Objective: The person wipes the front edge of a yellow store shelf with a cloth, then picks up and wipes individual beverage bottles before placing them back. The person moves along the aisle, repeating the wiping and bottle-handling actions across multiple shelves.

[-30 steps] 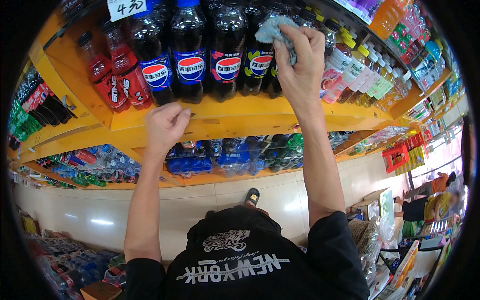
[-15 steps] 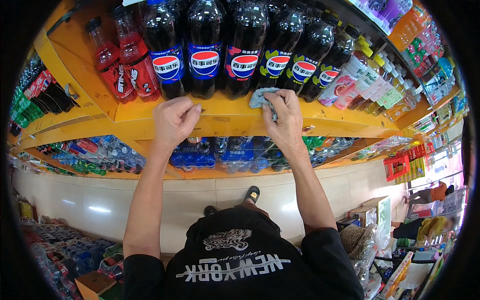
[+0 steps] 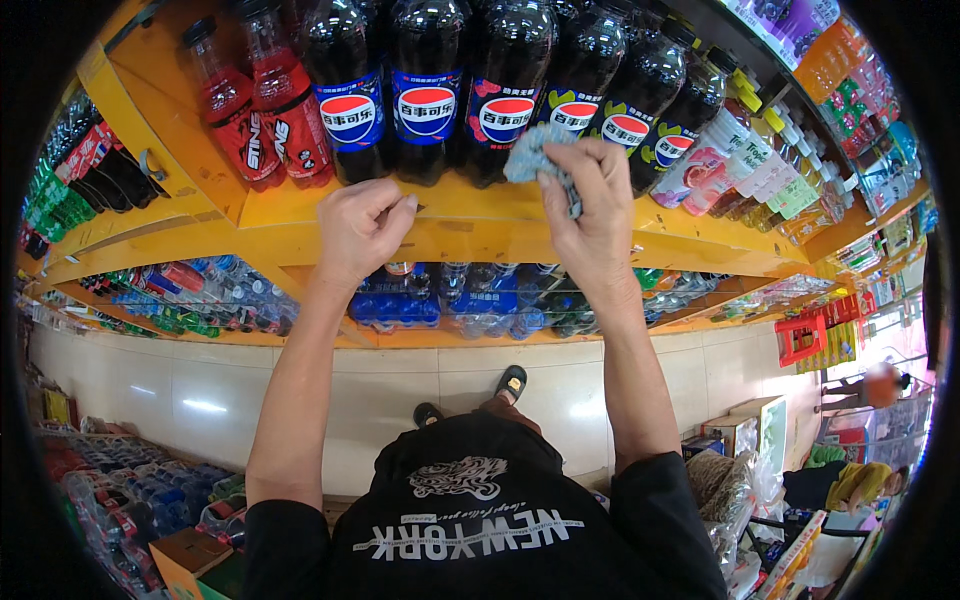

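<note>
A crumpled light-blue cloth (image 3: 538, 152) is gripped in my right hand (image 3: 593, 205), held up against the front of the dark cola bottles. It covers the lower part of a green-and-blue-labelled bottle (image 3: 585, 60). My left hand (image 3: 362, 232) is curled into a fist at the shelf's front edge, below a blue-labelled cola bottle (image 3: 427, 105); whether anything is inside the fist is hidden. Both hands are over the yellow shelf board (image 3: 470, 212). Between them and a little behind stands a cola bottle with a raspberry-coloured label (image 3: 502, 110).
Red drink bottles (image 3: 235, 120) stand at the left of the shelf, juice bottles (image 3: 705, 160) at the right. A lower shelf holds packed blue-capped bottles (image 3: 395, 305). Wrapped bottle packs (image 3: 150, 490) lie on the floor behind left. Two other people are far right, one in a yellow top (image 3: 862, 485).
My right hand has lifted the cloth slightly up and to the right, from the shelf edge onto the bottle front. My left hand stays a fist, shifted slightly.
</note>
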### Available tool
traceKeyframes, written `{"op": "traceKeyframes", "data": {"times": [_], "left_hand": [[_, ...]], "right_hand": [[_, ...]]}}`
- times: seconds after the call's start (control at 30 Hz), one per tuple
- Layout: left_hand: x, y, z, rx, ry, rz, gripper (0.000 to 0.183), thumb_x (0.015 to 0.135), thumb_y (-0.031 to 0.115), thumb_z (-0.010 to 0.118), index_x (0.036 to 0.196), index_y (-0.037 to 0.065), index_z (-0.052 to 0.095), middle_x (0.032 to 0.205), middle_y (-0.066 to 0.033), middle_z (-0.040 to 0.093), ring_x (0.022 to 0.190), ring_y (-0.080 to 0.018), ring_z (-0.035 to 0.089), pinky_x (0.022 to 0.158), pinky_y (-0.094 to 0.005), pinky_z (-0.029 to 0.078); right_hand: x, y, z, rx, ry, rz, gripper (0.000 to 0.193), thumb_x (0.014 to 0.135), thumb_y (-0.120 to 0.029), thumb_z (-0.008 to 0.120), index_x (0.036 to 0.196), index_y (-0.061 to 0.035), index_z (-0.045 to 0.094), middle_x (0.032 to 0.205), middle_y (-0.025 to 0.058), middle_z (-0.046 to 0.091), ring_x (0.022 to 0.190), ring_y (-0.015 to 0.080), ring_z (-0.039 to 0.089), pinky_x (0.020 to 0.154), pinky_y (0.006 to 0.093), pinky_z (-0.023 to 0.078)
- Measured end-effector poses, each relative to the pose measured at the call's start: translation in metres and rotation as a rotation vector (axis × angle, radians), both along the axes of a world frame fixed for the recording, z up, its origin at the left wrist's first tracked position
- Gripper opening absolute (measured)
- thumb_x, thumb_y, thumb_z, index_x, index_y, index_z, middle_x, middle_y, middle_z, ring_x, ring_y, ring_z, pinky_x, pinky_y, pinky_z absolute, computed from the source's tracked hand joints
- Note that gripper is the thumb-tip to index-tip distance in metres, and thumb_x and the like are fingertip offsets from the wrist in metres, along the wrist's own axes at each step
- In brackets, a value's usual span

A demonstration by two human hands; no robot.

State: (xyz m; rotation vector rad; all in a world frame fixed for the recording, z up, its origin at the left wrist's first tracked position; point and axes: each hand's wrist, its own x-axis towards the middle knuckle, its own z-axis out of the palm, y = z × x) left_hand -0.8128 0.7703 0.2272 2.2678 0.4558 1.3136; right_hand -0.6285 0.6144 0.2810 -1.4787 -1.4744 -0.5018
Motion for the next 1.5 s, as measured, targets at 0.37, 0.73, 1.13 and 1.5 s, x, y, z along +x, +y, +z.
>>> {"op": "traceKeyframes", "data": {"times": [0.37,0.73,1.13,1.5], "left_hand": [[-0.001,-0.002,0.002,-0.004,0.034,0.034,0.022,0.077,0.013,0.066,0.061,0.003,0.055,0.053,-0.0096,0.047,0.046,-0.0250,0.048,0.044,-0.0350,0.035],[0.000,-0.001,0.001,0.016,0.015,0.032,0.023,0.076,0.011,0.066,0.059,0.003,0.052,0.053,-0.0089,0.046,0.045,-0.0234,0.047,0.044,-0.0335,0.034],[0.001,-0.001,-0.001,-0.004,-0.020,-0.034,0.026,0.078,0.006,0.066,0.060,0.001,0.047,0.053,-0.0111,0.040,0.045,-0.0259,0.042,0.045,-0.0361,0.031],[0.000,0.001,0.000,0.000,0.013,-0.050,0.026,0.079,0.004,0.065,0.061,0.000,0.046,0.054,-0.0109,0.039,0.046,-0.0242,0.042,0.046,-0.0350,0.031]], "right_hand": [[0.002,0.042,0.071,0.315,-0.276,0.026,0.025,0.082,-0.002,0.067,0.107,-0.0054,0.064,0.102,0.0154,0.052,0.090,0.0276,0.055,0.075,0.0327,0.046],[-0.013,0.027,0.014,0.068,-0.110,0.026,0.025,0.079,0.001,0.067,0.104,-0.0035,0.065,0.103,0.0169,0.053,0.092,0.0311,0.056,0.076,0.0344,0.047],[-0.018,0.008,-0.037,-0.219,-0.144,-0.091,0.031,0.073,-0.013,0.074,0.102,-0.0075,0.065,0.103,0.0127,0.055,0.095,0.0310,0.054,0.080,0.0403,0.042],[-0.014,0.001,-0.040,-0.312,-0.160,-0.111,0.031,0.079,-0.012,0.068,0.109,-0.0091,0.062,0.110,0.0104,0.054,0.101,0.0305,0.051,0.084,0.0400,0.038]]}}
